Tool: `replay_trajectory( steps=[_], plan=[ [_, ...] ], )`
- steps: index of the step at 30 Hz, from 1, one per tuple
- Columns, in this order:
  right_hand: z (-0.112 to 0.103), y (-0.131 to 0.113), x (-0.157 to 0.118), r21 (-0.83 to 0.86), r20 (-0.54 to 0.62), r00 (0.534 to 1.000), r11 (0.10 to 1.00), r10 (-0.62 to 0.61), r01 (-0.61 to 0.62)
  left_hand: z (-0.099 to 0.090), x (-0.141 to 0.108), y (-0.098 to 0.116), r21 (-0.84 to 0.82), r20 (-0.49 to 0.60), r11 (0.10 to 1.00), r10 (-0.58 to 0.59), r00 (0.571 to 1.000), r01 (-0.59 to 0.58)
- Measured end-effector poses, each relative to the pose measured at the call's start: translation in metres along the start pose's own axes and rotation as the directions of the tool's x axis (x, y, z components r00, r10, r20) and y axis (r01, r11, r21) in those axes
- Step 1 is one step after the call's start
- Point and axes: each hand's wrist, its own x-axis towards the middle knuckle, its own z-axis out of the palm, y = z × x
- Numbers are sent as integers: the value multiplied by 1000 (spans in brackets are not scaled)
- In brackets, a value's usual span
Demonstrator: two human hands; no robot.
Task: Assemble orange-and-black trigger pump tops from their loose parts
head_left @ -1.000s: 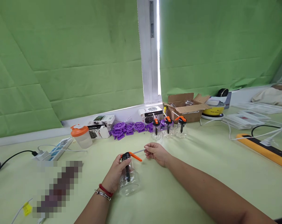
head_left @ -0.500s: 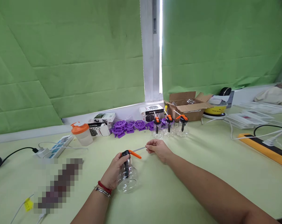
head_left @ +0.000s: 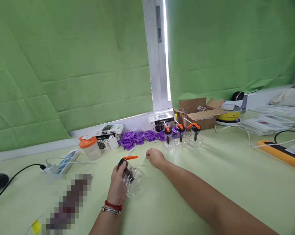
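My left hand (head_left: 118, 178) is closed round the black-handled neck of a clear glass jar (head_left: 135, 186), which tilts with its round base toward the lower right. An orange lever (head_left: 130, 157) sticks out rightward from the black top, and a thin metal rod (head_left: 132, 150) points up and away from it. To the right of the rod, apart from it, my right hand (head_left: 155, 158) hovers low over or rests on the table with curled fingers; whatever they may hold is hidden. Beyond it stand three similar glass jars (head_left: 181, 138) with black and orange tops.
Purple plastic parts (head_left: 149, 135) lie along the wall near printed boxes (head_left: 109, 140). An open cardboard box (head_left: 203, 119) stands behind the jars. At left are an orange-lidded shaker cup (head_left: 90, 148) and a white power strip (head_left: 69, 160); an orange-black power strip (head_left: 281, 156) lies at right.
My right hand has come away from the rod's end and its fingers have curled in. My left hand has tilted the jar, swinging its rod up and away.
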Motion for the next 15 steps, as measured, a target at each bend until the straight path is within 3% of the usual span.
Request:
replay_trajectory(
  steps=[6, 11, 14, 15],
  plan=[
    [4, -1, 5, 89, -16, 999, 995, 47, -45, 1, 0, -5, 51, 20, 999, 12, 1000, -13],
    [-17, 4, -20, 319, 1, 998, 946, 69, -65, 3, -11, -6, 175, 147, 984, 15, 989, -41],
    [-45, 2, -53, 483, 141, 990, 871, 28, -94, 7, -20, -6, 236, 256, 970, 0, 967, -63],
    [-54, 0, -67, 648, 267, 963, 748, -43, -147, 10, -23, -7, 255, 285, 963, 4, 959, -80]
  ],
)
